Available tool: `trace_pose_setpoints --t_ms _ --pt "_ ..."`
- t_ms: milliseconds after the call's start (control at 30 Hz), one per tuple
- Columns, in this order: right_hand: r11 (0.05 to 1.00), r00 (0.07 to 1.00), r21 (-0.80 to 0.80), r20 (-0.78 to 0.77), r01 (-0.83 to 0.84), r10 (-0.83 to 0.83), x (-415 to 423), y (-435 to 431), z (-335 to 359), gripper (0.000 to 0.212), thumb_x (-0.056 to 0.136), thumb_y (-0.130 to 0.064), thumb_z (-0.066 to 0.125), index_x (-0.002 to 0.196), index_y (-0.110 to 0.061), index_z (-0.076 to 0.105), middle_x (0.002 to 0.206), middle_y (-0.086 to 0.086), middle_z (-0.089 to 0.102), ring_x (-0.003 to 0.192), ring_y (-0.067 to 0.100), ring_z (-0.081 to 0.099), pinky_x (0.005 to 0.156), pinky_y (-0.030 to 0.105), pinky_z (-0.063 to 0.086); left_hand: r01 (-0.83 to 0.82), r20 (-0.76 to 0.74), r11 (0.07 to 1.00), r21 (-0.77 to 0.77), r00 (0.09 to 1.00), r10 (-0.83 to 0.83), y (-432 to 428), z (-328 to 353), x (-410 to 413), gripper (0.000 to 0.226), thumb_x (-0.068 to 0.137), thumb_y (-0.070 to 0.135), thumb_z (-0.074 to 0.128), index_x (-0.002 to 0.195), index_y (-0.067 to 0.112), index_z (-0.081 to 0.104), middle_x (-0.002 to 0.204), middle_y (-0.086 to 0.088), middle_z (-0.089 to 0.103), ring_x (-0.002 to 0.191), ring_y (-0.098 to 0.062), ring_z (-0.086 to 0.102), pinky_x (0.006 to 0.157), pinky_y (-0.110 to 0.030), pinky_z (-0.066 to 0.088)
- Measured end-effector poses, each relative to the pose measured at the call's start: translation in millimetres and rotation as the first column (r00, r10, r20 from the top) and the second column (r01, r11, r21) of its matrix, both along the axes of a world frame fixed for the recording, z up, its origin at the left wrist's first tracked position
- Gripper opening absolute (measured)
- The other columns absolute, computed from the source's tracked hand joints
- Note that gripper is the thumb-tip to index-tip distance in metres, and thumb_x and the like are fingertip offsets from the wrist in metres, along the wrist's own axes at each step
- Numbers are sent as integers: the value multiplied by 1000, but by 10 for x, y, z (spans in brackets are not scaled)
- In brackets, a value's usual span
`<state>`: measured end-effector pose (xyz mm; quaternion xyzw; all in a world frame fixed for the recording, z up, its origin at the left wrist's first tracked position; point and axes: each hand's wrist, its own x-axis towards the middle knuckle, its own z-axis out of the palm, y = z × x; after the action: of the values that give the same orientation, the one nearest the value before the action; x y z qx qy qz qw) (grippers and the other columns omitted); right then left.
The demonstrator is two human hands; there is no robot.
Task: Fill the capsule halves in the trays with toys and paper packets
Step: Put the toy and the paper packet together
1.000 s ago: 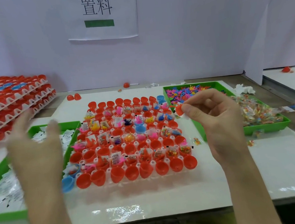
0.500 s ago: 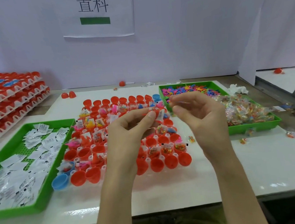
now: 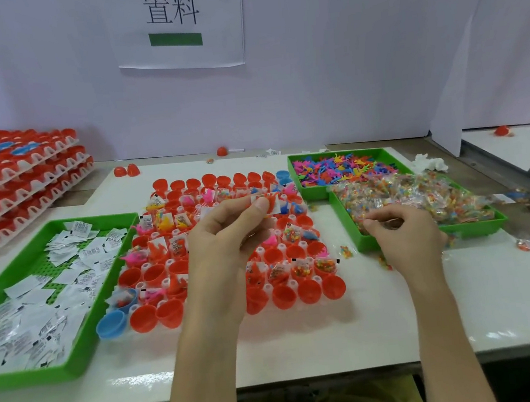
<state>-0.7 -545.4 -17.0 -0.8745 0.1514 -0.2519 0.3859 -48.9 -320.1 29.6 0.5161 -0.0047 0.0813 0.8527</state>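
The capsule halves (image 3: 333, 287) are sitting open side up in rows in the white tray (image 3: 282, 247). Most are red and a few are blue (image 3: 112, 324). Many are holding small bright toys, bead bags and white printed packets, while the nearest row is showing bare insides. Above the tray's middle, the left hand (image 3: 225, 238) is pinching a white packet (image 3: 278, 206) and an orange toy (image 3: 270, 197) between thumb and fingers. To the tray's right, the right hand (image 3: 406, 237) is curling its fingers onto clear bead bags (image 3: 421, 196) in a green bin (image 3: 478, 229); I cannot tell whether it is gripping one. A bin of loose toys (image 3: 336, 169) is lying behind that one. Left of the tray, another green bin (image 3: 45, 374) is holding paper packets (image 3: 65, 256).
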Motion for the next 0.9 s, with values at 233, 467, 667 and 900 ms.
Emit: trace_pose_setpoints --t_ms 233,467,667,900 --pt "971 917 176 392 -159 79 -37 16 117 19 86 -10 75 82 -28 68 84 -5 71 84 20 67 71 25 50 74 -4 988 -133 997 -75 -88 10 -5 18 67 16 76 83 11 80 86 -7 76 78 -14 73 71 -20 58" --pt "706 699 301 609 -641 375 -285 549 512 16 84 -5 77 89 -20 73 81 -7 75 77 8 71 72 18 54 196 36 980 -27 980 -195 -122 50 -39 15 64 21 77 78 16 82 84 -6 78 79 -14 75 70 -19 58" --pt "598 665 336 561 -728 494 -371 702 560 10 86 -5 72 94 -10 72 86 2 75 87 18 73 78 27 58 209 81 978 28 974 -210 -119 72 -64 15 58 26 80 71 21 80 77 -2 76 73 -12 74 67 -19 57" --pt "615 657 278 501 -738 563 -390 624 592 15 91 -4 67 96 -18 72 89 -2 76 90 17 73 82 33 59 128 58 989 76 989 -133 -146 71 -67 19 51 33 83 66 23 77 74 -1 74 68 -11 71 65 -19 55"
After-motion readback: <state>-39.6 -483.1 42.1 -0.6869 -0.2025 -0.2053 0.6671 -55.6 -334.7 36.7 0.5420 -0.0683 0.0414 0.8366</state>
